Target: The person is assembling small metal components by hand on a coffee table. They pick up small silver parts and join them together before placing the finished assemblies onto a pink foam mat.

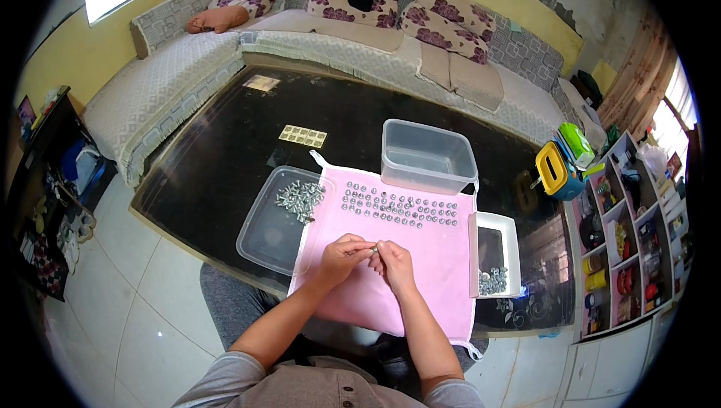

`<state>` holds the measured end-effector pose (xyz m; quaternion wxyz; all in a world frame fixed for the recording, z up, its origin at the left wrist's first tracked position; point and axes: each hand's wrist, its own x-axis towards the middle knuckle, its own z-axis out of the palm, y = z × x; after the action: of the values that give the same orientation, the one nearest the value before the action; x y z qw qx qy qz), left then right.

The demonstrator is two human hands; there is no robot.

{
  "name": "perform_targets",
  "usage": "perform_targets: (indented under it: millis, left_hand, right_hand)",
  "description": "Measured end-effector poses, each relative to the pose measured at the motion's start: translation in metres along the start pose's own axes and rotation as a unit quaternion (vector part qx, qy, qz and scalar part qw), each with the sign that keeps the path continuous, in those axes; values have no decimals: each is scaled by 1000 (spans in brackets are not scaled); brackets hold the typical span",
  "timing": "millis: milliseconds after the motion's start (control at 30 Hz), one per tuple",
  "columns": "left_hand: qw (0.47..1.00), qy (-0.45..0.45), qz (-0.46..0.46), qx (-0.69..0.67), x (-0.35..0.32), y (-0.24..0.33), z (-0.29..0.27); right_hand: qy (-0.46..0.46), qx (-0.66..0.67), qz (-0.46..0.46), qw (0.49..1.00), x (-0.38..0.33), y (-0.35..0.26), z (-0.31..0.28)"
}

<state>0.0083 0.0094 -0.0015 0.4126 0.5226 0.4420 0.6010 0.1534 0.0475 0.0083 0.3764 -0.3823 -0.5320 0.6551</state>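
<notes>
My left hand (pixel 342 259) and my right hand (pixel 396 265) meet over a pink cloth (pixel 435 288), fingertips pinched together on a small metal piece (pixel 374 249). It looks like a bolt, mostly covered by the fingers. Beyond my hands, several rows of small metal pieces (pixel 398 207) stand on the cloth. A pile of silvery bolts (pixel 299 198) lies on a clear plastic lid (pixel 264 229) at the left. To the right, a white box (pixel 515 250) holds small metal parts that look like nuts (pixel 493 281).
A clear plastic container (pixel 429 175) sits at the cloth's far edge. The black table (pixel 203 190) carries a sheet of square stickers (pixel 303 136). A yellow and blue box (pixel 554 171) stands at the right, near a shelf unit (pixel 619 235). A sofa (pixel 338 51) lines the far side.
</notes>
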Motion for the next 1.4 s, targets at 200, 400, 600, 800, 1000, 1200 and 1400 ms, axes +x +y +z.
perform_targets:
  millis: [200, 400, 600, 800, 1000, 1200, 1400]
  left_hand:
    - [1000, -3, -2, -16, -1, 3, 1]
    - [1000, -6, -5, -4, 1, 8, 0]
    - [1000, 0, -3, -12, 0, 9, 1]
    - [1000, -13, -3, -12, 0, 0, 0]
    - [1000, -6, -7, -21, 1, 0, 0]
    - [1000, -8, 6, -5, 1, -3, 0]
    - [1000, -2, -8, -28, 0, 9, 3]
  right_hand:
    - [-21, -15, -3, 1000, 0, 1, -3]
    - [-21, 3, -16, 1000, 1, 0, -3]
    - [-24, -2, 2, 1000, -1, -4, 0]
    - [-62, -20, 2, 998, 2, 3, -8]
    - [-63, -12, -10, 998, 0, 1, -4]
    - [-58, -8, -1, 998, 0, 0, -2]
    - [-78, -15, 47, 996, 0, -7, -5]
